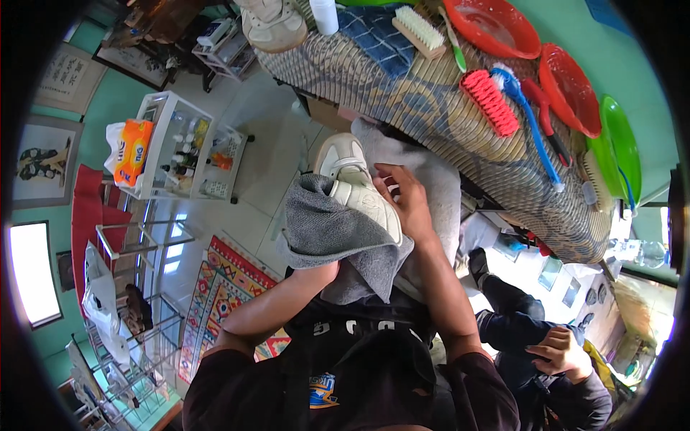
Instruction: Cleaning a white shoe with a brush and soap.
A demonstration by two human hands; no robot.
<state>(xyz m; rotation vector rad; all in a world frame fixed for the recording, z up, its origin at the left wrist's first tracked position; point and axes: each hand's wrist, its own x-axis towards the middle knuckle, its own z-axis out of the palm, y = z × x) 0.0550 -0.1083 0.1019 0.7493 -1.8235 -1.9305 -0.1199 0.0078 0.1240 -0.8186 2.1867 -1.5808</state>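
Observation:
A white sneaker [358,186] with laces sits over my lap, its toe pointing away from me. A grey towel [334,226] wraps the sneaker's left side and heel, and one corner hangs down toward my body. My left forearm runs under this towel; the left hand itself is covered, so its grip is hidden. On the sneaker's right side is my right hand [407,199], fingers bent and apart, the fingertips at the shoe's edge. Whether they touch it is hard to make out. A lighter grey cloth [439,199] lies beneath, across my legs.
A patterned covered table [420,118] holds a wooden brush [419,31], red brush [489,102], blue brush [531,126], red bowls [493,24] and another white shoe [274,27]. A white cart [178,145] stands left. At right sits another person [555,372].

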